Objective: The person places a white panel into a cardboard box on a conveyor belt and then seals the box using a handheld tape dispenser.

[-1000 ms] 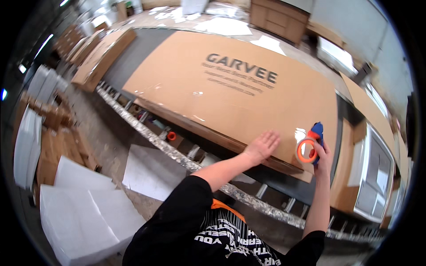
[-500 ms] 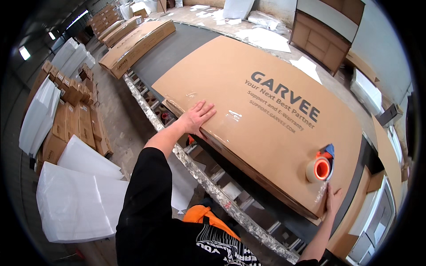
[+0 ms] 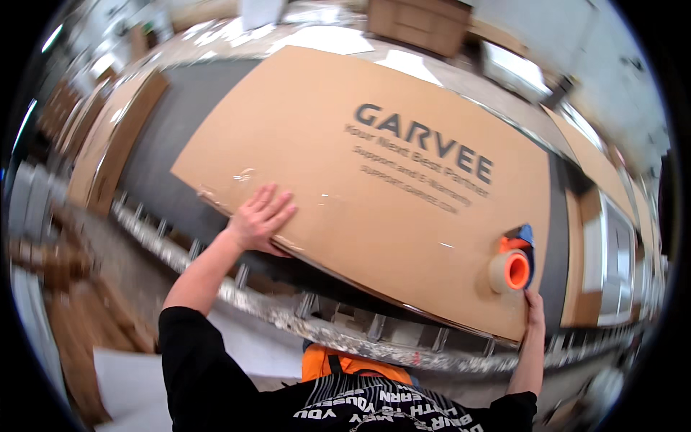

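A large flat brown cardboard box point(image 3: 309, 151) with dark printing lies on the conveyor in front of me. My left hand point(image 3: 260, 218) rests on its near edge, fingers spread over the top, thumb side hidden below the rim. At the near right corner, my right hand point(image 3: 533, 308) touches the box's side, its fingers partly hidden. Just beyond that hand a tape dispenser point(image 3: 517, 263), blue and orange with a roll of tape, lies on top of the box. Shiny clear tape shows along the near edge by my left hand.
The dark conveyor belt point(image 3: 167, 133) has a worn metal rail point(image 3: 288, 322) along my side. Another long carton point(image 3: 122, 137) sits at the left end. On the right stands an open carton point(image 3: 592, 252) with a white-framed item. White sheets point(image 3: 324, 39) lie beyond the belt.
My view has swung to the right, so the box appears shifted left and more level. Both hands remain at the box's near edge, and the tape dispenser still lies on top.
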Motion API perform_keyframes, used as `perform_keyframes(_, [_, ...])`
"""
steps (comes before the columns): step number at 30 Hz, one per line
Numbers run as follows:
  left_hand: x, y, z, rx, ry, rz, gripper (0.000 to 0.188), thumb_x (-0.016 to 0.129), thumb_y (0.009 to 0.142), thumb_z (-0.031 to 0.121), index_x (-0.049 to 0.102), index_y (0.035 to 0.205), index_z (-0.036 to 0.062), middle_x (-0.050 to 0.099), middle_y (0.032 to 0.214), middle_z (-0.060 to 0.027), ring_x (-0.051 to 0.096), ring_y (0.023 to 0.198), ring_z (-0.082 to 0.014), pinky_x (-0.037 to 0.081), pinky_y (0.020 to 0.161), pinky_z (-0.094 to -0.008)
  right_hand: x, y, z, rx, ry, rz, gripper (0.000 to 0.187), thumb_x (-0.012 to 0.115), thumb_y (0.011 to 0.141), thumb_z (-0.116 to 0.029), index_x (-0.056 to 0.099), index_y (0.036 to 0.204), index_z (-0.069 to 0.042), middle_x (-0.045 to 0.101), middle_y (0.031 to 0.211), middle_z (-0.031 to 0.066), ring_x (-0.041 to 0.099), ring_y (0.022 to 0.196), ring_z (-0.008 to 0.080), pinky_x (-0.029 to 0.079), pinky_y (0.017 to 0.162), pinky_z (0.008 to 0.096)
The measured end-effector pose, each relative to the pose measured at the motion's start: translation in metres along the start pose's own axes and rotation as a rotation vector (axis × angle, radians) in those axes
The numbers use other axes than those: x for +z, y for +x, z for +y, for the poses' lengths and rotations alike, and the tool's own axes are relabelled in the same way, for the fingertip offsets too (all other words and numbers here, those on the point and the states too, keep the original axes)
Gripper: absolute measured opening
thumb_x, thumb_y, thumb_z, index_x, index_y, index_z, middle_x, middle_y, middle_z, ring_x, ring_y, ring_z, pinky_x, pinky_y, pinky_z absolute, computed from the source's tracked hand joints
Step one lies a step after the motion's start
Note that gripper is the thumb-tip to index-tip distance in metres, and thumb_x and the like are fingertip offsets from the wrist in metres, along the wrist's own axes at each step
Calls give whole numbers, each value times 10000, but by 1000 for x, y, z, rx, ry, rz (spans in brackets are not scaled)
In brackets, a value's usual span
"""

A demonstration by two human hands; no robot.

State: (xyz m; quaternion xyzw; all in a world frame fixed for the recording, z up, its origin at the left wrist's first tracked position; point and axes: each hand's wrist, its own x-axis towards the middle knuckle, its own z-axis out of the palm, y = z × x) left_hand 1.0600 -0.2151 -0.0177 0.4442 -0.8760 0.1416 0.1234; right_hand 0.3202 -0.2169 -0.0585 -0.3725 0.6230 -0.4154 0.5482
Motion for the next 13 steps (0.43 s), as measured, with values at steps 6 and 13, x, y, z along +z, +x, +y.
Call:
perform_keyframes(6, [-22,43,-122,-188,185,-499,1126,826,565,536,323,1481,118,361,1509,-98,401,1323,-427,269,1124,-536,207,-176,24,-66,194,391,605,671,912,-252,400,1371,34,556,1277,104,549,1119,182,460,953,332])
perform_keyframes(13, [20,80,-79,-313,464,-773,738,577,884,239,239,1467,-61,329,1501,-224,399,1333,-397,247,1098,-571,351,-252,19,-952,-1029,421,939,767,718,-344,268,1438,-6,424,1300,158,415,1121,311,366,986,466])
